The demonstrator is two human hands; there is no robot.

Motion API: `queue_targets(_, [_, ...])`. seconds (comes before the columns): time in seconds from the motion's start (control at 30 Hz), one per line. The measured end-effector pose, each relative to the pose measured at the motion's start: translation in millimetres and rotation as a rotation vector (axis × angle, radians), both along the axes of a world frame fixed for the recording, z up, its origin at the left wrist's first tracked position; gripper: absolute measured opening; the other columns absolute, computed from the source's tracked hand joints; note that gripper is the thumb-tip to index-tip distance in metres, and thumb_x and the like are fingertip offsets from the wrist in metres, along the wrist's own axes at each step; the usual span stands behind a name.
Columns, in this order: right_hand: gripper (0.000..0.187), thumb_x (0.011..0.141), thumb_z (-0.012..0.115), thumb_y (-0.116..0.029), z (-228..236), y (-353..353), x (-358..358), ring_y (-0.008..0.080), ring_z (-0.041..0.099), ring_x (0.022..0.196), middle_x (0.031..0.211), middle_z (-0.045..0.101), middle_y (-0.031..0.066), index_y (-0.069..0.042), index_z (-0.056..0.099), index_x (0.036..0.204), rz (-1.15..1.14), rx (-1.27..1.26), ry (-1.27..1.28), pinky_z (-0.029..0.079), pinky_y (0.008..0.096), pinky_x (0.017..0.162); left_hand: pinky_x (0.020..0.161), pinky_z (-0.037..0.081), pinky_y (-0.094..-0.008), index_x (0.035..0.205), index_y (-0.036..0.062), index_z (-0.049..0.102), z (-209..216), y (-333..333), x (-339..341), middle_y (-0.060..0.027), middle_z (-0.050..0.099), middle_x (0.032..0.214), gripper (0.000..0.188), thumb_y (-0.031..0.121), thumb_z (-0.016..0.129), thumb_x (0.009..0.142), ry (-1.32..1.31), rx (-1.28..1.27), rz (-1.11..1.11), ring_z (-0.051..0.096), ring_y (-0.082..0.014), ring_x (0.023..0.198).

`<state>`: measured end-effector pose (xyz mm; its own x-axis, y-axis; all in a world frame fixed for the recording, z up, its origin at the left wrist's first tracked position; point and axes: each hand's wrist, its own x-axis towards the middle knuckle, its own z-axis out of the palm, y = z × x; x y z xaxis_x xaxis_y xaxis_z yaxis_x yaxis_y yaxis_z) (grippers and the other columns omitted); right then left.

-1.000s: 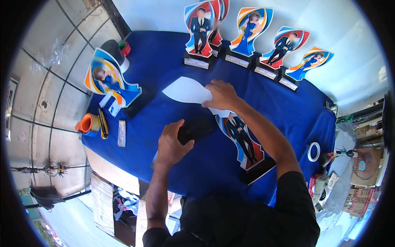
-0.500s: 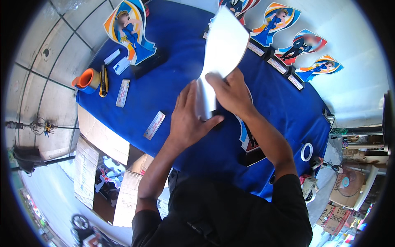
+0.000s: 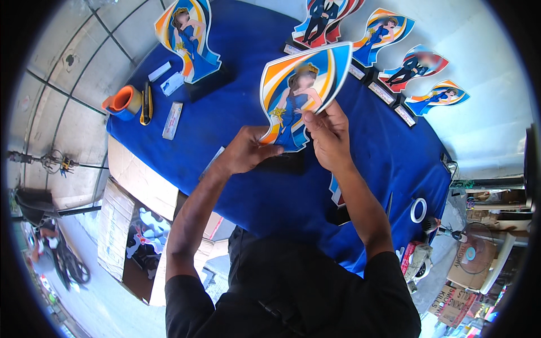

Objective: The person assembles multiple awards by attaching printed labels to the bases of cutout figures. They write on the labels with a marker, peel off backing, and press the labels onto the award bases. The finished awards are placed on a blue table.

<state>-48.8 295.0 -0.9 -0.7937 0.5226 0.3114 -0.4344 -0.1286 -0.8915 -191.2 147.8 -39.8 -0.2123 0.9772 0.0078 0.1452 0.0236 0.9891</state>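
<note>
Head view is showing the left hand (image 3: 243,151) gripping the cutout (image 3: 293,104) near its foot, while the right hand (image 3: 331,141) is pinching its side. The cutout is standing tilted between both hands; a black base (image 3: 288,163) is showing beside the left, contact unclear, so steadying low while guiding high seems best.

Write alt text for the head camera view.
A person's left hand and right hand hold a colorful cutout of a figure in a blue dress above a blue tablecloth. Similar cutouts on black bases stand farther back.
</note>
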Motion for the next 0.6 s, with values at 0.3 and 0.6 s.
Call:
queue_targets(0.3, [0.021,0.086,0.059,0.007,-9.9,-23.5,31.6,0.0019,0.057,0.075,0.09,0.066,-0.0007,0.002,0.066,0.106,-0.177,0.006,-0.09,0.044,0.0202,0.065,0.069,0.052,-0.0372,0.101,-0.0021,0.071,1.9,7.6,-5.0,-0.0165,0.073,0.085,0.02,0.013,0.078,0.089,0.222,0.018,-0.121,0.068,-0.0243,0.073])
queue_targets(0.6, [0.042,0.079,0.047,0.011,-32.8,-17.8,34.6,0.0244,0.07,0.101,0.11,0.069,0.0092,-0.003,0.063,0.116,-0.15,-0.018,-0.044,0.052,0.052,0.099,0.064,0.049,-0.0355,0.102,-0.0032,0.072,11.2,-0.9,1.3,-0.0148,0.072,0.083,0.02,0.011,0.077,0.088,0.277,-0.073,-0.217,0.067,-0.0223,0.07])
